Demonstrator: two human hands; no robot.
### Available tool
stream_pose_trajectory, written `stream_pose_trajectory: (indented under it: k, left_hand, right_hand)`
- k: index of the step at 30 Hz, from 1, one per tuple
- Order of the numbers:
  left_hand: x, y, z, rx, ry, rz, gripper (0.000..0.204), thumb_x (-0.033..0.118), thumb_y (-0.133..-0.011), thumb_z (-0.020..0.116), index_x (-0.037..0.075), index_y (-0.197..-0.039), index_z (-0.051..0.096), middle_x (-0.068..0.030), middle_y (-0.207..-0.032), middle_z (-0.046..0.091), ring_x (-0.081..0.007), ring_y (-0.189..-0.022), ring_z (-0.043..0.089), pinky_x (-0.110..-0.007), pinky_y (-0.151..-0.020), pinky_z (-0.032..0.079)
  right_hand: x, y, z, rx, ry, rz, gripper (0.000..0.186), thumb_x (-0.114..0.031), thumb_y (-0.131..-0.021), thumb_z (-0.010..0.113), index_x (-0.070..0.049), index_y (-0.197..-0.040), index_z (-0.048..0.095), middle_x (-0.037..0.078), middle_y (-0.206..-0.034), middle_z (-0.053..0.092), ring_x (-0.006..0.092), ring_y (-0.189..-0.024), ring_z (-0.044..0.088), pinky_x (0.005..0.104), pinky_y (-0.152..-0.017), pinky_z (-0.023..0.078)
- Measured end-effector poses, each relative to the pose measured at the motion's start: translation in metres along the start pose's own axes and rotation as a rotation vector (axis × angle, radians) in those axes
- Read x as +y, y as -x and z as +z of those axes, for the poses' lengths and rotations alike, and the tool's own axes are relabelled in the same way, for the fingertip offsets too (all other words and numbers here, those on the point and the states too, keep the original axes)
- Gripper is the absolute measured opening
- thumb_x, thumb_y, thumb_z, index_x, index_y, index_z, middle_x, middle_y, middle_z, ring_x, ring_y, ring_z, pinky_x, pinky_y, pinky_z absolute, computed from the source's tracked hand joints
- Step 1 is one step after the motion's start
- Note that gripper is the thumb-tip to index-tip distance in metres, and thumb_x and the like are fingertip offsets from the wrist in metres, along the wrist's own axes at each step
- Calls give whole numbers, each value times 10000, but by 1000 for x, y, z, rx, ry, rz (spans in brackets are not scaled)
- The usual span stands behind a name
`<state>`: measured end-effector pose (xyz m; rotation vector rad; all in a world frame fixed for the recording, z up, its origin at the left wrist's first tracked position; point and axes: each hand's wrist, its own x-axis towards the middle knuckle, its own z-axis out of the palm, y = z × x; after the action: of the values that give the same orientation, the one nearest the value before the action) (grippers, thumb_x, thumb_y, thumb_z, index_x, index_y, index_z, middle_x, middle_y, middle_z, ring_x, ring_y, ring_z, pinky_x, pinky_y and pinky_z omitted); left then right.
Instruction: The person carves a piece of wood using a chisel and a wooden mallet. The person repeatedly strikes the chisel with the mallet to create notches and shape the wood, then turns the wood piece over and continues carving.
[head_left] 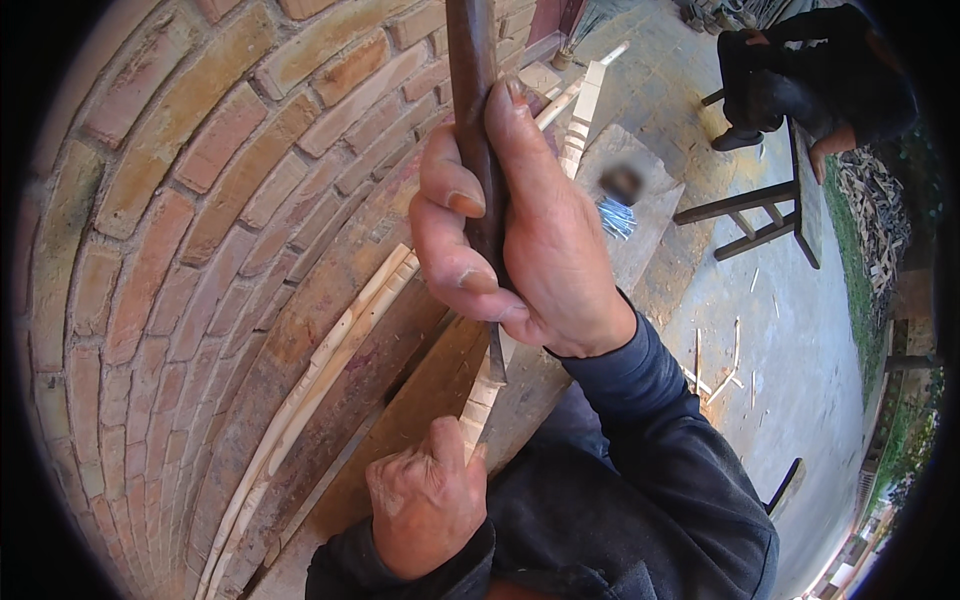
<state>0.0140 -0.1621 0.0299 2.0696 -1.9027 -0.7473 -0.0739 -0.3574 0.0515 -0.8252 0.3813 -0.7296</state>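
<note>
The right hand (pixel 545 230) grips a dark chisel (pixel 473 70), its tip at a notched wooden strip (pixel 479 404) that the left hand (pixel 424 505) clasps at 7 o'clock from there — good control calls for a steady chisel and left-hand fingers clear of it.

Dark chisel-like tool (pixel 472 80) gripped upright in right hand (pixel 545 235); its narrow tip directed down at notched wooden strip (pixel 480 405). Strip held below by left hand (pixel 425 505). Pale sticks (pixel 345 325) laid alongside, on worn boards (pixel 345 400) by brick wall (pixel 200 250). Blue-and-white bundle (pixel 616 218) placed beyond right hand. Wooden bench (pixel 806 205) occupied by another person (pixel 820 75), dark-clothed. Wood slivers (pixel 698 360) scattered on pale ground (pixel 790 420).
</note>
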Motion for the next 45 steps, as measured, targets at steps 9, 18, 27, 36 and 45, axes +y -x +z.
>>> stream_pose_trajectory:
  k: [9, 18, 27, 36, 45]
  left_hand:
    - [1, -1, -1, -1, 19, -3, 325, 120, -783, 803, 48, -908, 513, -150, -686, 638, -343, -621, 679, -446, -571, 515]
    - [2, -1, -1, -7, 23, -10, 318, 111, -781, 800, 46, -917, 519, -154, -697, 640, -349, -620, 676, -457, -567, 512]
    - [3, -2, -3, -7, 33, -14, 310, 99, -787, 789, 33, -940, 528, -159, -716, 650, -357, -635, 682, -464, -570, 513]
    - [-1, -1, 1, -12, 73, -24, 286, 193, -858, 738, 36, -974, 529, -184, -609, 603, -406, -575, 642, -503, -589, 479]
    - [-3, 0, 2, -24, 85, -31, 287, 177, -853, 739, 28, -971, 524, -199, -622, 605, -423, -586, 640, -519, -581, 483]
  right_hand:
    - [4, -3, -1, -52, -22, 16, 599, -602, -1105, 171, -134, -828, 420, 60, -520, 476, 77, -305, 272, 214, -281, 221]
    - [3, 1, -7, -83, -128, -40, 612, -612, -1100, 174, -124, -822, 417, 77, -497, 457, 83, -293, 287, 211, -271, 222]
    - [2, 0, -4, -75, -53, 10, 612, -626, -1093, 207, -111, -846, 425, 82, -523, 485, 85, -309, 301, 213, -287, 219]
    - [-3, 3, -4, -83, 29, 21, 657, -673, -1072, 252, -80, -864, 443, 84, -557, 511, 92, -365, 339, 237, -352, 269]
    - [-1, 12, -1, -24, 79, -73, 701, -731, -1039, 256, -94, -797, 424, 78, -501, 477, 95, -357, 341, 252, -356, 276]
